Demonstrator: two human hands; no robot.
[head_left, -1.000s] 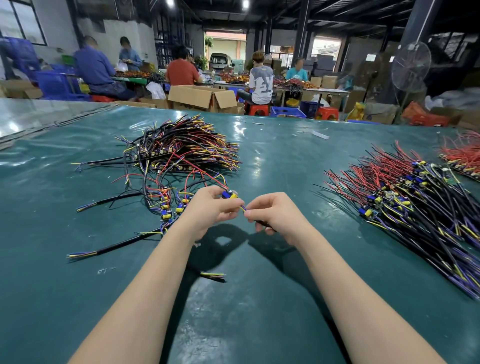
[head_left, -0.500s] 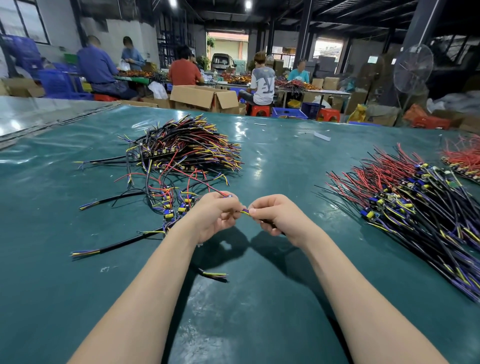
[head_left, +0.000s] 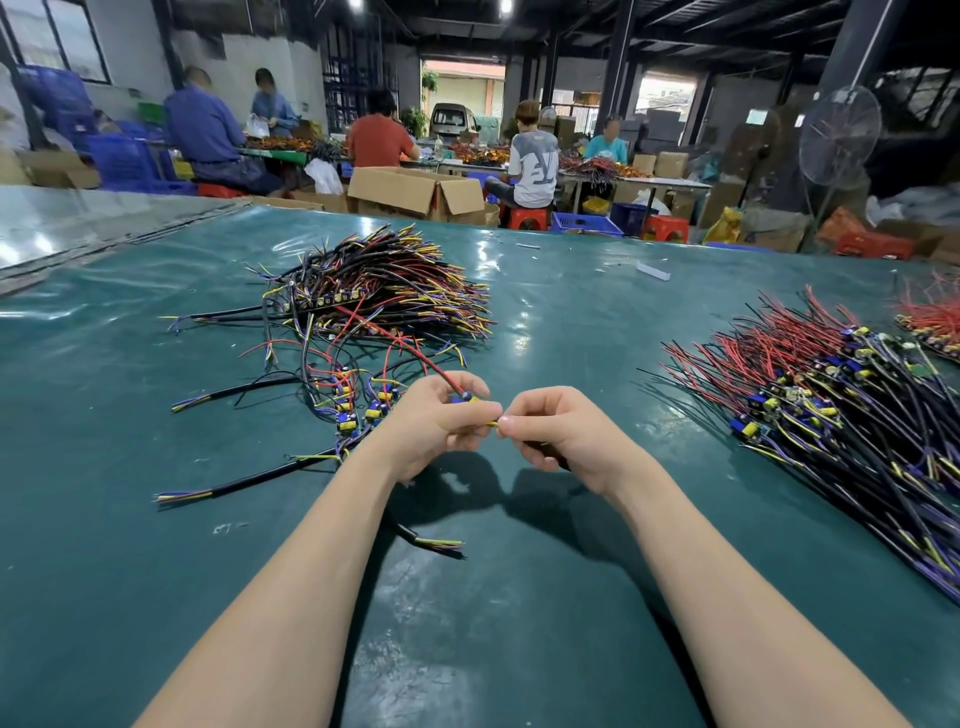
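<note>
A person is working at a green bench (head_left: 519, 613), seen over their bare forearms. The left hand (head_left: 441, 423) is pinching a small blue-and-yellow module (head_left: 464, 399) in its grip. The right hand (head_left: 563, 434) is pinching a thin yellow wire (head_left: 492, 423) at its fingertips, with a black cable (head_left: 545, 451) tucked under its curled fingers. The two grips are almost touching, just above the middle of the bench. The step looks like joining wire to module. It calls for keeping both pinches close to the joint, steadying the module and feeding the wire straight. Heaps of wired modules are lying to the left (head_left: 384, 291) and right (head_left: 831, 405).
</note>
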